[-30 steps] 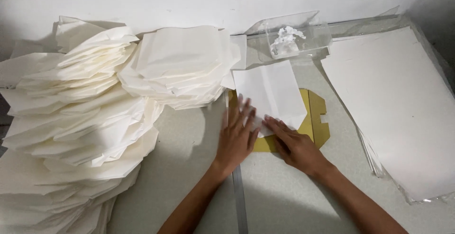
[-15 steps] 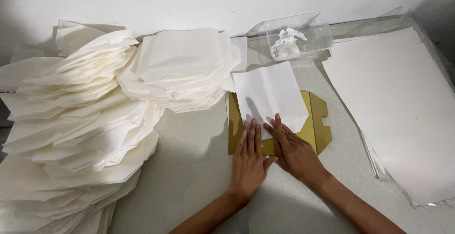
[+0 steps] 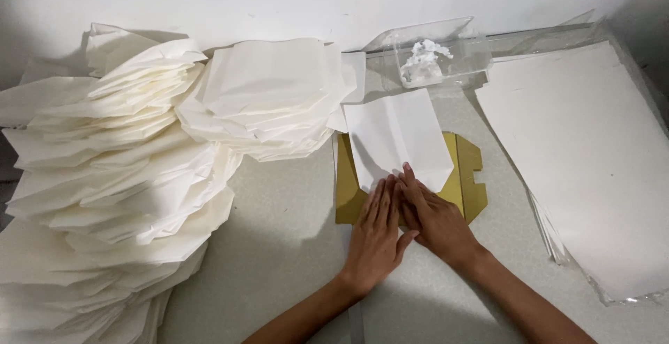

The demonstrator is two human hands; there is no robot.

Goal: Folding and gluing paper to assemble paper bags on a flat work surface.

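Observation:
A white folded paper sheet lies on a gold card template at the table's middle. My left hand presses flat on the sheet's near edge, fingers together and pointing away from me. My right hand lies beside it, touching it, fingers flat on the same near edge of the paper. Neither hand grips anything; both rest palm down.
Large piles of folded white paper fill the left side, with another pile behind. A stack of flat white sheets lies at the right. A clear plastic tray with a white lump stands by the wall.
Both hands have slid toward me along the paper and come together at its near edge. The sheet now lies flatter on the gold template.

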